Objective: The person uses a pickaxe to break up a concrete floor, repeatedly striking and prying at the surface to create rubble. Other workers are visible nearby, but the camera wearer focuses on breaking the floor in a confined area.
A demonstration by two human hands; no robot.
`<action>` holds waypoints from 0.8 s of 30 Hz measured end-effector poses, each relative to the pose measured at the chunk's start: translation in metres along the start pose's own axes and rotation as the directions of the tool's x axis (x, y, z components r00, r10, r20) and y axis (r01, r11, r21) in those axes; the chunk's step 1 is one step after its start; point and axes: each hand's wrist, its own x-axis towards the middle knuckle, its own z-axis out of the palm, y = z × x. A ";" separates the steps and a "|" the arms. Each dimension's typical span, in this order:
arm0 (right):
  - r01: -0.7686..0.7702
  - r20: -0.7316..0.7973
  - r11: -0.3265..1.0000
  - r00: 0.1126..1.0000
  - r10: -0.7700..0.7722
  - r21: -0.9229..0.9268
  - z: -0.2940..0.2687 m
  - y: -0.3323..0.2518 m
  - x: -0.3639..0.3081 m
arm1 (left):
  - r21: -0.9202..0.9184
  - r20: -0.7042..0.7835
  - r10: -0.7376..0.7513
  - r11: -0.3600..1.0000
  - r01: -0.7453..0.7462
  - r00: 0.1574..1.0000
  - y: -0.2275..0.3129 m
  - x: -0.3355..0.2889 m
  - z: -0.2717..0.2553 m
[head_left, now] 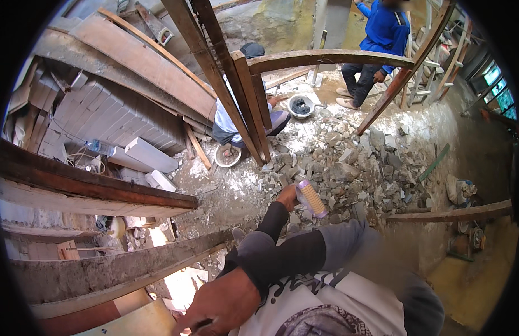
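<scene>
My left hand [287,197] reaches forward over the rubble. It is closed around one end of a packet of biscuits [311,200], a tube of stacked tan biscuits in a clear and purple wrapper, held tilted. My right forearm crosses in front of the left one, so my right hand [226,302] is low at the left, close to a pale board [142,322]. Its fingers look bent, with a dark gap by the thumb, but the lower edge cuts off the fingertips. Below the packet lies a heap of broken stone [349,173].
Wooden posts [237,84] and a slanting beam [405,73] stand ahead. A person in blue [382,31] is at the far right; another crouches behind the posts near two white buckets [301,115] [228,163]. Stacked pale blocks [114,112] and long beams [103,185] fill the left.
</scene>
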 end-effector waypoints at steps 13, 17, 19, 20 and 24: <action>0.017 0.105 0.983 0.994 -0.037 0.185 0.017 0.012 0.008 | 0.046 0.051 -0.019 0.999 0.017 0.999 0.007 -0.004 0.022; -0.158 0.174 0.979 0.976 0.134 0.131 0.015 0.024 0.005 | 0.076 0.015 -0.018 0.997 0.017 1.000 0.006 0.003 0.028; -0.246 0.092 0.969 0.966 0.243 0.022 -0.001 0.022 -0.014 | 0.091 0.050 0.000 0.996 -0.005 0.999 0.004 0.007 0.026; -0.289 -0.037 0.953 0.957 0.287 -0.089 -0.008 0.017 -0.033 | 0.100 0.066 0.002 0.995 -0.009 0.998 0.003 0.008 0.024; -0.479 -0.699 0.734 0.715 0.008 -0.482 -0.031 -0.002 -0.127 | -0.112 0.042 0.024 0.994 -0.019 0.999 -0.002 0.017 0.007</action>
